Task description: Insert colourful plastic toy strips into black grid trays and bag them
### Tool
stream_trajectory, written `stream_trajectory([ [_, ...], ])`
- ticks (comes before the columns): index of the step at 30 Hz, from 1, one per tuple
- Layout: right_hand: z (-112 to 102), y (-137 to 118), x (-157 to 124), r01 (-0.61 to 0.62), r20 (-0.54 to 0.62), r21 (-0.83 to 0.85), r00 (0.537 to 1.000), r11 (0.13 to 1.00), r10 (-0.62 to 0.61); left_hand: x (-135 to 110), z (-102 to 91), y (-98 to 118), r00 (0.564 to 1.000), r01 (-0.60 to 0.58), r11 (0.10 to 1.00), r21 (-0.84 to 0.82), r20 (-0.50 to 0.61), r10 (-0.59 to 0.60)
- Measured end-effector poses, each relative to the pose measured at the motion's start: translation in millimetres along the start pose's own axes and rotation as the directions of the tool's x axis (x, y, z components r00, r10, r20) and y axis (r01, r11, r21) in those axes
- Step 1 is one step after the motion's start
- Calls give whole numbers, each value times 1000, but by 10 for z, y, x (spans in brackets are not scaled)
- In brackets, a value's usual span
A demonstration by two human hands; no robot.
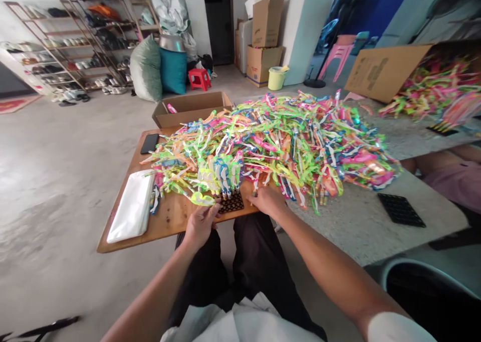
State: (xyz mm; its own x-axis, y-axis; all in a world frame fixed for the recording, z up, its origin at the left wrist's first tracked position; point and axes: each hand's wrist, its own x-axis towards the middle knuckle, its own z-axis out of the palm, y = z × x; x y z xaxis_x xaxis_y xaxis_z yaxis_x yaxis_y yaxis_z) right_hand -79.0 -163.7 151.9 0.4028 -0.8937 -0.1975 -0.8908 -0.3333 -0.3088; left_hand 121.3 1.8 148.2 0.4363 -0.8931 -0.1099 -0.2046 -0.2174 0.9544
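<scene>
A black grid tray (232, 202) full of small holes lies at the table's front edge, with several colourful plastic sticks (221, 174) standing upright in its back rows. At its left side is my left hand (200, 225), thumb and finger pinched on the end of a yellow-green plastic stick (202, 199). My right hand (267, 200) rests just right of the tray by the pile's edge. Its fingers are curled together, and whatever they hold is too small to make out. Behind both hands spreads a large pile (278, 136) of similar bright sticks with white parts.
A stack of clear plastic bags (131, 206) and a phone (150, 144) lie on the wooden table's left. An open cardboard box (193, 106) stands behind. Rightward are another black grid tray (401, 209), a tipped carton (387, 73), a seated person's leg and a dark bin (428, 272).
</scene>
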Motion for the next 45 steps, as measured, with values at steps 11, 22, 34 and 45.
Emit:
stream_trajectory([
  [11,139,340,-337,-112,63,638,994,762,94,84,-463,-185,992,72,972,-222,-81,-92],
  [22,-70,479,-473,-107,-34,498,989,861,142,161,-408,-254,997,82,980,-180,7,-82],
  [34,114,30,-575,50,-54,936,999,349,3,263,-253,-150,993,62,994,-92,-92,-70],
  [45,346,-370,-52,228,-217,74,954,971,-207,386,97,-207,961,-106,956,273,-220,169],
])
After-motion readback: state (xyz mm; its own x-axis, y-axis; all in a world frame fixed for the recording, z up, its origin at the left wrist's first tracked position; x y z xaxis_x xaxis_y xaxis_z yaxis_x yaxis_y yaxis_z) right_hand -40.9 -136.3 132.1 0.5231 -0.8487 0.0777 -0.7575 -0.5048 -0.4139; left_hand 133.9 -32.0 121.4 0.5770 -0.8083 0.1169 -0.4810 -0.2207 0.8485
